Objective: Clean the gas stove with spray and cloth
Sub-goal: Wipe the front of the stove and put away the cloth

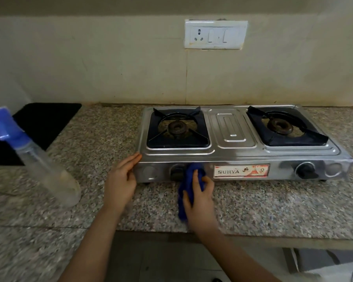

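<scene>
Blue cloth (186,180) beside "SURYA" label (242,171) on stove (232,127)

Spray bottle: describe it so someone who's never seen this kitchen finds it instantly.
Find the steel stove on the speckled counter. Left of it, beyond the left hand, the spray bottle stands before a black mat. It is clear with a blue trigger top, untouched, unlike the blue cloth gripped by the right hand.

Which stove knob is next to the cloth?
The left knob, left of the SURYA label, beside the blue cloth; the right knob sits far from it.
</scene>
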